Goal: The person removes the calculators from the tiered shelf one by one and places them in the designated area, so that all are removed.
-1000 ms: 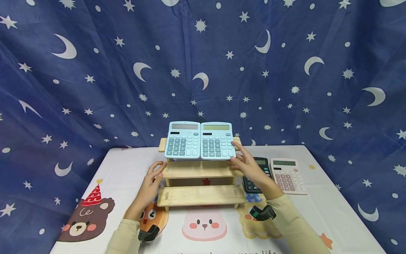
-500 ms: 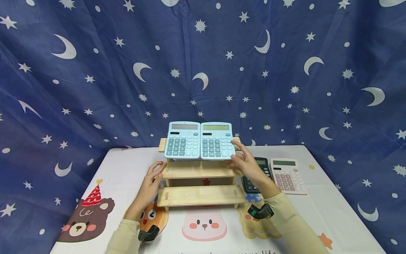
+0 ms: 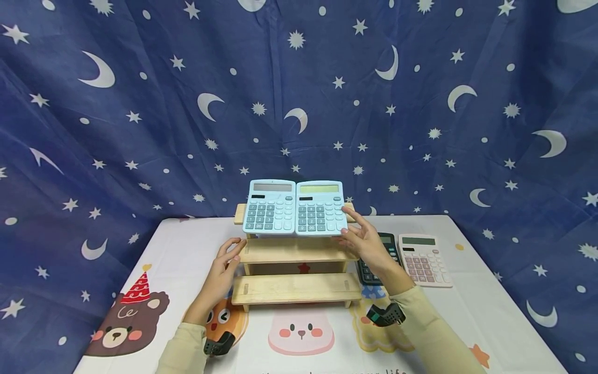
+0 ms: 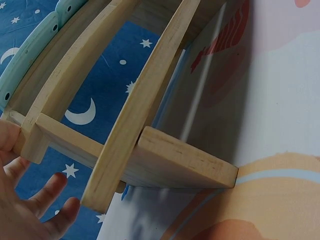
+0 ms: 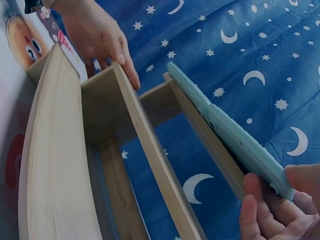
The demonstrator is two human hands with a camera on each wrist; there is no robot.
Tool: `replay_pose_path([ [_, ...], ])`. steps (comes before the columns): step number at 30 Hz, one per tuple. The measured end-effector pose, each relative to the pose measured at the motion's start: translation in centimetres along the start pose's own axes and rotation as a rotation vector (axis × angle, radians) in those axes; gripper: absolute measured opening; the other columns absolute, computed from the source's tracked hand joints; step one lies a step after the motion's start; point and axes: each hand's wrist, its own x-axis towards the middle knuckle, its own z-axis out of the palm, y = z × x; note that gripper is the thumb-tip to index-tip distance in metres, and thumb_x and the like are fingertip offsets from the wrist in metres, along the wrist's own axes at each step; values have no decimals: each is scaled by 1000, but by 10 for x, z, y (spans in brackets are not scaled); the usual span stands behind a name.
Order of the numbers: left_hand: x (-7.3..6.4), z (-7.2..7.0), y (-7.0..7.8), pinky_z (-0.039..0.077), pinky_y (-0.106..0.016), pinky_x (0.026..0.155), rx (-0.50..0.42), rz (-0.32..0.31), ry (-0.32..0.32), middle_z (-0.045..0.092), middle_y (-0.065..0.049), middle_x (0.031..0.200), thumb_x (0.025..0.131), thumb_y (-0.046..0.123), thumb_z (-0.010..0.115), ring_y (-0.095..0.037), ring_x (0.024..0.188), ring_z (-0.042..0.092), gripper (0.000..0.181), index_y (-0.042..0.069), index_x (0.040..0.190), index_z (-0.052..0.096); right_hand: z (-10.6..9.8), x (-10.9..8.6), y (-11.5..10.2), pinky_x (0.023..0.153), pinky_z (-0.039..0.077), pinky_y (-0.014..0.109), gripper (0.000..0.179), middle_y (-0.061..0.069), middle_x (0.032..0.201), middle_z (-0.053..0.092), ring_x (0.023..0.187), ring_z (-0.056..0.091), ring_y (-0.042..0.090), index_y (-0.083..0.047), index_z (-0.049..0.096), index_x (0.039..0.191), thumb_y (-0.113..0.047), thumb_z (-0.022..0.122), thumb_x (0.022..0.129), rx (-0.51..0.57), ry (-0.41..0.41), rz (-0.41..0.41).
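Two light-blue calculators stand side by side, tilted back, on the top tier of a three-tier wooden shelf (image 3: pixel 299 288). My right hand (image 3: pixel 369 246) holds the lower right corner of the right calculator (image 3: pixel 320 208); the right wrist view shows the thumb on its face side and curled fingers (image 5: pixel 257 190) under its back. The left calculator (image 3: pixel 269 206) touches its neighbour at the inner edges. At the shelf's left end my left hand (image 3: pixel 219 272) grips the end of the middle tier (image 3: pixel 289 250) between thumb and index finger, the other fingers spread loose in the left wrist view.
A black calculator (image 3: pixel 374 278), partly hidden behind my right hand and wrist, lies on the table right of the shelf. Beside it lies a pale pink calculator (image 3: pixel 425 259). The table has a white cartoon-print cloth (image 3: pixel 177 270); a blue star-and-moon curtain (image 3: pixel 299 150) hangs behind.
My right thumb and wrist have shifted slightly at the right calculator's lower corner. The left hand, the shelf and both blue calculators have stayed in place.
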Motion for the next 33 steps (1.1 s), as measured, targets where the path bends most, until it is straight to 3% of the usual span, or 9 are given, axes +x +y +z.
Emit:
replay_pose_path([
  [7, 0, 1, 0, 24, -75, 112, 3, 15, 7, 31, -25, 157, 109, 11, 39, -51, 149, 22, 43, -9, 147, 44, 0, -6, 1, 91, 56, 25, 66, 30, 147, 50, 105, 72, 15, -16, 22, 162, -9, 53, 105, 42, 37, 30],
  [12, 0, 0, 0, 22, -76, 113, 1, 2, 2, 30, -24, 158, 110, 12, 38, -50, 150, 21, 44, -9, 148, 43, 0, -9, -1, 89, 57, 24, 66, 6, 130, 69, 101, 72, 14, -17, 22, 162, -7, 53, 104, 89, 50, 26],
  [16, 0, 0, -1, 22, -76, 112, 2, 0, -4, 30, -24, 158, 110, 12, 37, -50, 150, 21, 44, -9, 148, 42, -1, -11, -3, 87, 57, 22, 67, -7, 118, 72, 97, 72, 12, -15, 22, 162, -6, 54, 104, 106, 41, 13],
  [33, 0, 0, -1, 21, -75, 113, -6, 3, -7, 30, -23, 158, 110, 12, 38, -49, 150, 21, 44, -9, 149, 42, -7, -19, -9, 87, 57, 23, 67, -8, 120, 71, 100, 72, 10, -10, 18, 162, -7, 53, 104, 84, -1, -40],
])
